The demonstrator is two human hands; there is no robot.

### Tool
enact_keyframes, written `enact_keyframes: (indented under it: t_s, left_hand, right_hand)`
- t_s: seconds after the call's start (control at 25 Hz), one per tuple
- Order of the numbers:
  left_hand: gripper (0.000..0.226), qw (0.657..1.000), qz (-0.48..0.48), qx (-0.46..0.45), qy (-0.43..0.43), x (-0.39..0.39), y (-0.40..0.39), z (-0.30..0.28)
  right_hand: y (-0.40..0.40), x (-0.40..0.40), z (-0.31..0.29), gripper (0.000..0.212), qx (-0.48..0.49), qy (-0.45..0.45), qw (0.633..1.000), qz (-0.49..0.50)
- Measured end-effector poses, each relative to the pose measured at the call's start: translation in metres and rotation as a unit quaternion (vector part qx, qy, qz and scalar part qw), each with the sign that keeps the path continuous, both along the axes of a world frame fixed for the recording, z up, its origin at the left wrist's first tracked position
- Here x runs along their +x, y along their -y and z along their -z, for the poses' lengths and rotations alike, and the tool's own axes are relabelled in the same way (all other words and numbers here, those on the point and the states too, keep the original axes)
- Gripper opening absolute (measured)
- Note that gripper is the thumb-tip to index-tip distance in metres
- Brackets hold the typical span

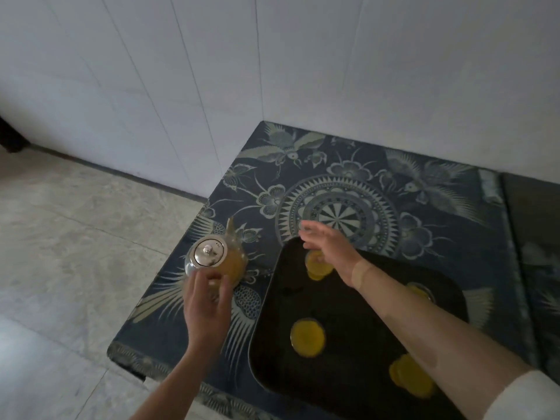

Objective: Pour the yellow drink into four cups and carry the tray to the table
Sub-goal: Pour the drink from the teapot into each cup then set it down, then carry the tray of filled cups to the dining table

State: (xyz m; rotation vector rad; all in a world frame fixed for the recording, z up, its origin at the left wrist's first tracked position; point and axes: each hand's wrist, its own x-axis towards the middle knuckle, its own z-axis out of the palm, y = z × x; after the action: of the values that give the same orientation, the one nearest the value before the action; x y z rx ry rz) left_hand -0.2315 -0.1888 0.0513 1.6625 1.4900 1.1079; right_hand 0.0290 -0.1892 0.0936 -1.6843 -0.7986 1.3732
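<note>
Right forearm (424,322) over tray (272,344), teapot (216,257) beside

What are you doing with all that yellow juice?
A person is serving a yellow drink. Four small cups on the black rectangular tray already hold it; the nearest full cup shows a round yellow top. The left hand is at the glass teapot with a silver lid, which stands on the blue patterned cloth. The right hand hovers open over the tray's far corner.
</note>
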Motion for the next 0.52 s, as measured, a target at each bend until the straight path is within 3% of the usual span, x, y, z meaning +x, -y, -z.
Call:
enact_keyframes:
  t_s: [0.08, 0.24, 0.52]
  left_hand:
    - [0.008, 1.000, 0.024, -0.012, 0.011, 0.018, 0.002, -0.008]
    - [0.005, 0.994, 0.100, -0.051, -0.005, 0.048, -0.008, -0.005]
    - [0.022, 0.974, 0.183, -0.097, -0.093, 0.090, -0.025, 0.006]
  right_hand:
    - [0.030, 0.023, -0.006, 0.042, 0.013, 0.009, 0.999, 0.044]
    - [0.092, 0.067, -0.011, 0.035, 0.016, 0.036, 0.991, 0.131]
    - [0.192, 0.125, 0.004, 0.032, -0.014, 0.036, 0.955, 0.294]
